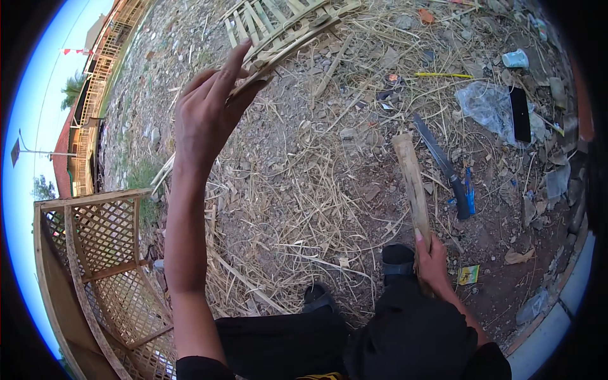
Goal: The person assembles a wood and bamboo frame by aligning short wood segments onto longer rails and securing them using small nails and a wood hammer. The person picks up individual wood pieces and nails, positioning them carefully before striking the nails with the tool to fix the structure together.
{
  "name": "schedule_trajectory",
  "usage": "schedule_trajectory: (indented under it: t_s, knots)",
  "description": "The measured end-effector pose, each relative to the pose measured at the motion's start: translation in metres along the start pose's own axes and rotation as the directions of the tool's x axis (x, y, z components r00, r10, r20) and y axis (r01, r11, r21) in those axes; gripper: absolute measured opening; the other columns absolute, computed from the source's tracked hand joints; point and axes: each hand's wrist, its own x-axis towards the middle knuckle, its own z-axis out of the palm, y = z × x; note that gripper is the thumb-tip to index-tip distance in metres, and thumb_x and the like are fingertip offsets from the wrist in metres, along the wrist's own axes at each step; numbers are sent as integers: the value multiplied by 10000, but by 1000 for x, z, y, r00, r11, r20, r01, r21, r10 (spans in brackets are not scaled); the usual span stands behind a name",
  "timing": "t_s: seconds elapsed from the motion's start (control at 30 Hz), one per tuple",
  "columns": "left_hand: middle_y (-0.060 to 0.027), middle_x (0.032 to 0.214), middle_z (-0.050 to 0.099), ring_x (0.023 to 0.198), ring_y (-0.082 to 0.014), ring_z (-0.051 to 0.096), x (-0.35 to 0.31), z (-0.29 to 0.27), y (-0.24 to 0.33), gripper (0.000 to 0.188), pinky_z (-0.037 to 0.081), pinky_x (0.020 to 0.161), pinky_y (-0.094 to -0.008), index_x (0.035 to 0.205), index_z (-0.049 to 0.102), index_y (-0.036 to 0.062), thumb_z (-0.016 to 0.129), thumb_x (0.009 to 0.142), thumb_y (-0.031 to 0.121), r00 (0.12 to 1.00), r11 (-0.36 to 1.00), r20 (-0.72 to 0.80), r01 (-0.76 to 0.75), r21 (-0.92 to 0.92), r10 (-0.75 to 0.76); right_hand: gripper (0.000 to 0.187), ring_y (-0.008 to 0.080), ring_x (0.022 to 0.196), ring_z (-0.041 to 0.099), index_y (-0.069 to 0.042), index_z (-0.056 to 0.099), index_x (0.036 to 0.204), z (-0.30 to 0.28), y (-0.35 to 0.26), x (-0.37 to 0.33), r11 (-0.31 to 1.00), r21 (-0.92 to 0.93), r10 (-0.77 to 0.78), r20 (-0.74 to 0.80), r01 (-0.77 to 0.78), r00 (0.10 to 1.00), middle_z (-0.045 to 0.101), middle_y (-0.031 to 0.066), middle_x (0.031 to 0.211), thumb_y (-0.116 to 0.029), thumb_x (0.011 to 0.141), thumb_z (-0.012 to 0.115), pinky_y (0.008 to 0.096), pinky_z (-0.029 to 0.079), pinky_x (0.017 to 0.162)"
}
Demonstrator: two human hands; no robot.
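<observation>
My left hand (206, 107) is raised at the upper left, its fingers and thumb around the near corner of a slatted bamboo panel (294, 45). The panel tilts away toward the top edge of the view, and its far part is cut off. Low on the right, my right hand (432, 261) is closed around the lower part of a thick wooden stick (411, 180). That stick points away from me, its blunt end farthest off. Just right of it a long knife (440, 155) with a black handle lies on the ground, beside a small blue wrapper (469, 190).
Bamboo shavings (310, 202) litter the dirt around my feet. A curved lattice frame (101, 253) stands at the left. On the right lie a clear plastic bag (484, 107), a black phone (520, 114), a light-blue cup (515, 59) and a yellow packet (468, 275). A tiled edge (551, 339) borders the lower right.
</observation>
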Motion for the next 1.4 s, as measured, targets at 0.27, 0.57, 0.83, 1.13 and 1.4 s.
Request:
schedule_trajectory:
  t_s: [0.27,0.57,0.83,1.13,1.4]
  knots:
    - [10,865,787,732,-108,741,-17,-4,17,328,568,889,-355,1257,710,200,735,945,296,999,999,36,28,31,-30,437,131,488,585,27,653,1130,1,-6,-3,999,-37,-27,23,28,999,582,48,590,-397,1040,601,328,452,461]
    - [-37,936,799,756,-166,776,-45,18,41,324,625,878,-359,1289,704,212,712,969,261,996,997,-78,55,57,-51,446,189,519,613,35,648,1047,-8,18,-2,998,-68,1,-43,-4,999,594,98,616,-408,1038,594,381,460,494]
    - [-104,961,796,753,-175,781,-66,-34,-25,268,586,595,-278,1158,762,49,779,896,100,969,973,-234,122,197,-74,471,199,557,609,31,658,1076,-21,18,-10,991,-130,-39,-72,29,997,621,123,678,-433,1038,584,384,469,527]
    - [-98,956,786,650,-86,680,-54,-125,-47,261,537,558,-225,1239,702,-37,665,983,1,836,928,-403,348,-134,-371,459,169,534,603,31,649,1064,-12,6,-20,993,-100,-73,-82,65,994,617,95,675,-422,1042,581,364,463,497]
    - [-84,960,787,696,-81,705,-57,-161,-49,278,542,582,-205,1252,705,0,694,979,51,788,901,-478,433,-18,-388,409,157,520,604,14,626,991,-2,-22,-28,997,-72,-23,-13,22,1000,590,71,638,-390,1043,593,351,453,479]
